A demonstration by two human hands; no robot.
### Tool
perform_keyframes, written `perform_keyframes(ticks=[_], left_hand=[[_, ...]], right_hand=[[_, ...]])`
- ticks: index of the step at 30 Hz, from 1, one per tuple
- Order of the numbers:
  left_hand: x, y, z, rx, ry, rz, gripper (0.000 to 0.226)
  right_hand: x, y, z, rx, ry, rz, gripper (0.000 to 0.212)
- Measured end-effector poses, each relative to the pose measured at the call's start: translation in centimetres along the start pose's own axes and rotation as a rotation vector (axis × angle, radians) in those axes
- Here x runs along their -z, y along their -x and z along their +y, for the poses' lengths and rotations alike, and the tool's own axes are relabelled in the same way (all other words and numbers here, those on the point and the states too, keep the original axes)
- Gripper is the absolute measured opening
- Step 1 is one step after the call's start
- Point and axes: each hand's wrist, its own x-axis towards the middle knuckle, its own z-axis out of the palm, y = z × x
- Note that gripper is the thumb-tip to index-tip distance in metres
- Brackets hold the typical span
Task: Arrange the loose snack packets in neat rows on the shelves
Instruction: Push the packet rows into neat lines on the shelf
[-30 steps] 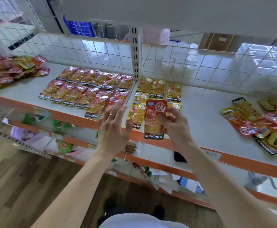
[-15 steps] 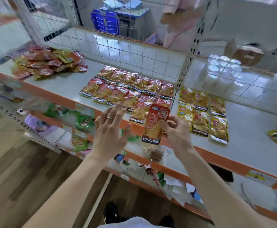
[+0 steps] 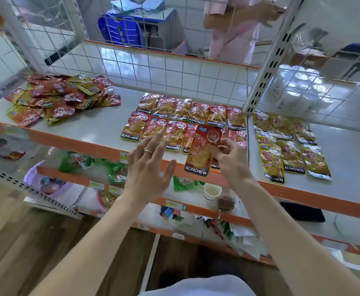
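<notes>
You're swinging the red packet (image 3: 203, 152) over to the red rows (image 3: 183, 116), right hand (image 3: 230, 159) pinching it, left hand (image 3: 148, 167) at 9 o'clock, fingers (image 3: 153, 142) splayed, empty.

"KONCHEW" on held red packet (image 3: 202, 151), yellow packets (image 3: 293, 148)

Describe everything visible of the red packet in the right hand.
The red packet is a flat, glossy pouch: red top with a round white emblem, orange-yellow snack pictured below, a dark bottom band reading KONCHEW. It hangs slightly tilted over the front edge of the shelf and the front row of laid red packets. The fingers of the right hand pinch its right edge; the left hand is open beside it, apart.
</notes>
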Motion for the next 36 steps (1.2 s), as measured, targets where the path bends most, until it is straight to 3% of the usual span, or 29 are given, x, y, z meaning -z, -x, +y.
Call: perform_keyframes(ticks=[9,16,20,25,28,32,36], left_hand=[[-2.9,-4.5,-0.8,-0.090,0.023,-0.106,0.058],[-5.3,-6.5,-2.6,-0.072,-0.123,-0.405,0.060],[-5.4,-6.9,-2.8,-0.073,-0.089,-0.405,0.058],[-6.5,-7.9,-2.5,-0.122,-0.003,-0.263,0.057],[-7.1,-8.7,-1.6,-0.196,-0.064,-0.345,0.064],[-7.8,-10.0,-0.4,-0.235,-0.150,-0.454,0.072],[-8.3,-10.9,0.3,-0.239,-0.247,-0.460,0.072]], right_hand=[[-1.6,-4.7,0.0,0.033,0.278,0.094,0.010],[-3.0,-7.5,2.0,0.078,0.659,0.115,0.015],[-3.5,-7.3,2.3,0.126,0.792,0.107,0.021],[-3.2,-6.9,3.2,0.227,0.875,0.121,0.025],[-1.1,-6.7,3.9,0.384,0.911,0.185,0.020],[1.1,-7.1,5.1,0.358,1.107,0.058,0.045],[1.2,-7.2,5.7,0.358,1.213,-0.010,0.054]])
